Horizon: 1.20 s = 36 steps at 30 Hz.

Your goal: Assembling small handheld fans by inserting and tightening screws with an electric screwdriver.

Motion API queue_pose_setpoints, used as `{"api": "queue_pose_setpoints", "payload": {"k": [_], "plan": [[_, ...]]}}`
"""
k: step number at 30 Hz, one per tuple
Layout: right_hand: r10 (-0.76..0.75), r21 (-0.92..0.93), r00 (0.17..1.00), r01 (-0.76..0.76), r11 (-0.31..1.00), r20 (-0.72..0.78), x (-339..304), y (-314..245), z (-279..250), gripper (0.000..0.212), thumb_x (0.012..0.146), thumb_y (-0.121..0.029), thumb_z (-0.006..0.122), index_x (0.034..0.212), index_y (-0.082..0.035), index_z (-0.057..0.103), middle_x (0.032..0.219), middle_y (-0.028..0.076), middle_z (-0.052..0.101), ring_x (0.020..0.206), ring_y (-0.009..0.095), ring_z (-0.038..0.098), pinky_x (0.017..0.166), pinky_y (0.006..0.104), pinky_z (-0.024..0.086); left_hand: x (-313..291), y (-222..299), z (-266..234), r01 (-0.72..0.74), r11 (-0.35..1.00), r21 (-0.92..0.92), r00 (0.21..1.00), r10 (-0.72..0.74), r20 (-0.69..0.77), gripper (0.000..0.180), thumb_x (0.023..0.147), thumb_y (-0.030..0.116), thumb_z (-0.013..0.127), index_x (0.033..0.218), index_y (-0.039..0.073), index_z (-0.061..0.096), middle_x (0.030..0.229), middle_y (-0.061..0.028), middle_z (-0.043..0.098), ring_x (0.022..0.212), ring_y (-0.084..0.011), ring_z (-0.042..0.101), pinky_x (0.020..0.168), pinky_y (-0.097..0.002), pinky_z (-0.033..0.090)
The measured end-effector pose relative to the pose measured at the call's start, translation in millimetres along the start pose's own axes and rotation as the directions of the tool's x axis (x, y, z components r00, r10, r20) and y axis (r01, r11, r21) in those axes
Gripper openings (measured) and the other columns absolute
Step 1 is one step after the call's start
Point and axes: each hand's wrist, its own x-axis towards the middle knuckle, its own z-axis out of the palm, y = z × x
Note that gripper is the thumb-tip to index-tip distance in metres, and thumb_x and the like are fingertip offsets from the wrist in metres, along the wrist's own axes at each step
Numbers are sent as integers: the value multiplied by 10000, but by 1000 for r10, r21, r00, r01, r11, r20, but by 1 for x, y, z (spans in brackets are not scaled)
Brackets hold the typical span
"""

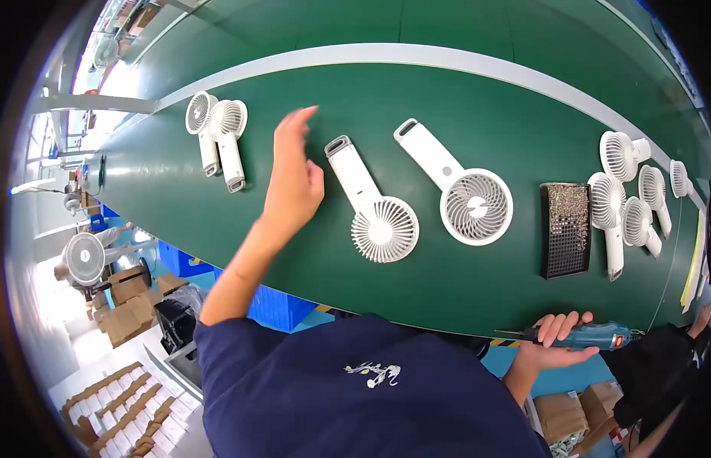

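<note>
My left hand point(296, 179) hovers over the green worktable with its fingers apart and nothing in them. Just right of it lies a white handheld fan point(381, 229), its finned head toward me and its handle pointing away. Farther right is a second white handheld fan point(476, 206) with a round swirled grille. At the table's near right edge my right hand point(558, 336) is wrapped round a teal electric screwdriver point(596, 337), whose thin bit points left. Two more handheld fans point(227, 126) lie overlapped at the far left, beyond my left hand.
A black tray of small screws point(567, 229) sits on the right, with several white fans point(606, 202) beside it. A pale rail point(401, 53) crosses the table's far side. Blue crates point(279, 308) and cardboard boxes point(130, 305) stand below left. Another person's dark clothing point(661, 374) shows at lower right.
</note>
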Motion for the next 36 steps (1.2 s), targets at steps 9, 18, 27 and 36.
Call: {"api": "queue_pose_setpoints", "payload": {"k": [9,18,27,36], "plan": [[34,61,998,-37,997,49,0,0,0,577,1001,-604,421,1134,-44,459,635,28,425,367,97,365,335,228,348,28,91,67,-597,722,350,801,509,316,498,750,102,727,1230,41,609,1230,-107,561,1094,-284,538,898,-415,405],[15,-15,1000,-15,1000,18,-2,2,0,568,1012,-603,376,1111,-50,460,622,6,387,359,88,329,333,229,322,32,56,68,-641,755,139,751,580,316,247,772,24,678,1008,46,613,1114,-93,563,1145,-278,522,995,-453,413],[-11,42,999,13,999,-53,-7,-3,8,560,996,-613,425,1124,-70,468,625,9,401,361,93,331,338,233,323,-9,80,13,-203,949,240,957,141,253,581,878,312,684,1415,155,526,1572,-266,261,1463,-511,177,1145,-567,238],[-290,58,816,302,951,499,50,-30,49,720,905,-708,541,1210,-60,469,701,56,534,462,172,510,422,290,440,-50,127,67,-375,875,307,857,201,475,646,882,412,683,1437,122,523,1569,-333,246,1468,-505,215,1055,-605,292]]}}
